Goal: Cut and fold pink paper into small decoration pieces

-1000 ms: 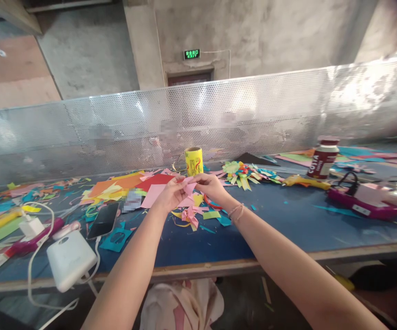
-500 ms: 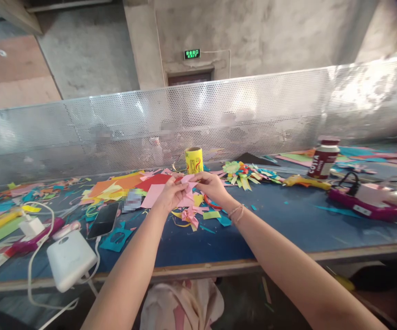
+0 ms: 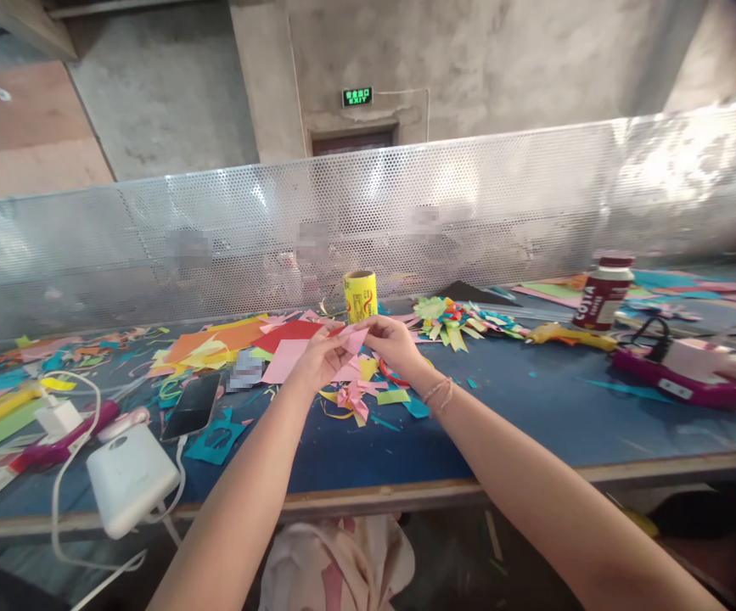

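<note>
My left hand (image 3: 321, 358) and my right hand (image 3: 394, 345) meet above the table, both closed on a small folded piece of pink paper (image 3: 356, 341). The fingertips of each pinch one side of it. Below my hands lies a crumpled pink paper shape (image 3: 353, 397) among yellow, green and blue scraps. A flat pink sheet (image 3: 283, 361) rests by my left hand, with red paper (image 3: 284, 334) behind it. Just beyond my hands stands a yellow cardboard tube (image 3: 361, 294).
On the left are a phone (image 3: 193, 407), a white charger box (image 3: 132, 481) and cables. A heap of coloured paper strips (image 3: 450, 318), a yellow tool (image 3: 568, 338), a Costa bottle (image 3: 602, 293) and a purple power strip (image 3: 679, 378) lie to the right. A perforated metal screen (image 3: 368, 221) runs behind.
The pink paper between my fingers has been turned or folded; it now shows a smaller pointed shape. My hands have hardly moved, and the objects on the table stay in place.
</note>
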Tool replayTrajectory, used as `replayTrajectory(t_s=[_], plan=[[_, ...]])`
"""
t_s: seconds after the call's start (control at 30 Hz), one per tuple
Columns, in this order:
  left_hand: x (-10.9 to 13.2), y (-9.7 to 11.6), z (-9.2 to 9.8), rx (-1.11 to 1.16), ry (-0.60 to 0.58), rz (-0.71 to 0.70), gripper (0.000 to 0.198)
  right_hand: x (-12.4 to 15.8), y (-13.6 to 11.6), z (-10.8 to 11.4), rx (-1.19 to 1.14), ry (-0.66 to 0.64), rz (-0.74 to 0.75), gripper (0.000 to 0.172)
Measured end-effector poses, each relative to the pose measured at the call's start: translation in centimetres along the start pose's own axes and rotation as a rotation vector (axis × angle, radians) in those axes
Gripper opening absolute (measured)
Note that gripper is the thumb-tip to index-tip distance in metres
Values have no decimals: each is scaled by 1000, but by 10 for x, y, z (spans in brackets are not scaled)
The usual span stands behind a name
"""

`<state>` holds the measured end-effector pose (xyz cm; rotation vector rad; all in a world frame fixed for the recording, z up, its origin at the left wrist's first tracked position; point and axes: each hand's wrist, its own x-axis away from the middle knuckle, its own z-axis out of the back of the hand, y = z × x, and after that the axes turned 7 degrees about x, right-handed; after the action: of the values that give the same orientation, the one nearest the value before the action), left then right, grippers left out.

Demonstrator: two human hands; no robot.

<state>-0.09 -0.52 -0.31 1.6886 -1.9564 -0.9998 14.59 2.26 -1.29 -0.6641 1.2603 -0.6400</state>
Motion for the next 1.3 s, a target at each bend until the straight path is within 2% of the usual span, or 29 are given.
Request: replayTrajectory(t_s=[0.23, 0.4, 0.5, 0.63, 0.7, 0.8, 1.0, 1.1, 1.17, 1.3], plan=[[0, -1, 1, 9, -23, -5, 25, 2, -2, -1, 3, -37, -11, 17], [0, -1, 0, -7, 5, 0, 24, 1, -3, -2, -16, -12, -52, 15], [1, -1, -4, -38, 2, -46, 21, 0, -1, -3, -98, 21, -116, 15], [6, -4, -14, -146, -49, -253, 16, -1, -2, -5, -393, 83, -204, 16], [9, -7, -18, -222, -31, -405, 16, 0, -5, -6, -520, 108, -228, 19], [14, -11, -20, -395, -8, -511, 19, 3, -11, -9, -604, 102, -232, 22], [22, -15, -25, -359, 99, -580, 18, 11, -26, -19, -771, 101, -242, 24], [23, -18, -27, -443, 124, -624, 16, 13, -33, -23, -840, 123, -268, 23], [22, -20, -27, -551, 132, -748, 15, 14, -36, -25, -880, 126, -276, 21], [16, -22, -24, -844, 132, -1110, 16, 15, -38, -25, -974, 108, -270, 17]])
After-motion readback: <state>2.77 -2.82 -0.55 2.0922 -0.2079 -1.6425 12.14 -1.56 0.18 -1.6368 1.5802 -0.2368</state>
